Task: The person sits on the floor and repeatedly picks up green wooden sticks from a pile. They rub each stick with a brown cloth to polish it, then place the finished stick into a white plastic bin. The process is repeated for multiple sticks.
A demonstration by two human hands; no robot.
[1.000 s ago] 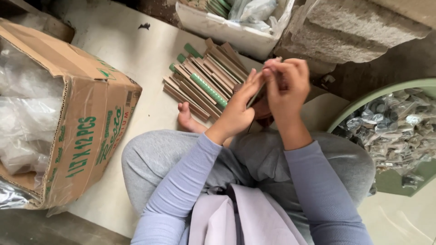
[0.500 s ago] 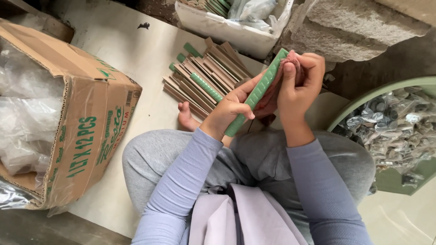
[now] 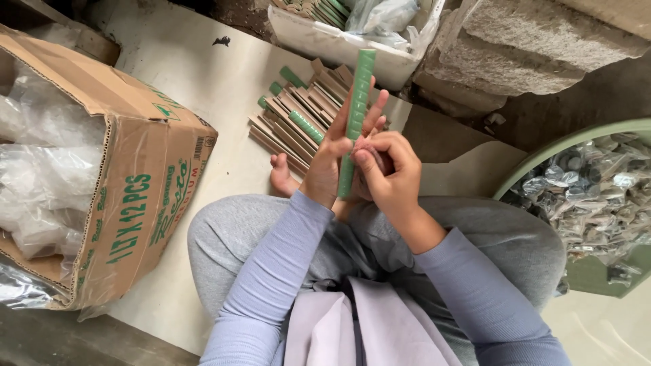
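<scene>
— Hands first: how do they sit on the green strip [image 3: 355, 118]?

— Together, over the lap. The left hand [image 3: 332, 159] backs the strip with fingers spread flat along it, and the right hand [image 3: 386, 173] is closed round its lower part, thumb pressed on the front. So both are clamped on the one piece.

— And where is the strip itself?

— Upright between the two hands, its top standing clear above the fingertips, its lower end hidden by the palms. It hangs above the stack [image 3: 298, 125] of brown and green strips lying on the floor [image 3: 203, 81], just in front of the person's bare foot [image 3: 281, 177].

— How does it look to handle?

— Light, judging by how loosely the fingers carry it. It is long, thin and flat, and it stands straight without support at the top, so it seems fairly stiff, probably folded card. A hard pinch in the middle could likely crease it.

— Best place to grip, then?

— Low down, along the edges, as the right hand does, with the other palm steadying the back. The surface looks matt and printed, not slippery.

— Anything else nearby?

— A carton [image 3: 102, 196] of clear bags to the left, a white tray [image 3: 346, 41] beyond the stack, a green tub [image 3: 542, 159] of small packets to the right.
</scene>
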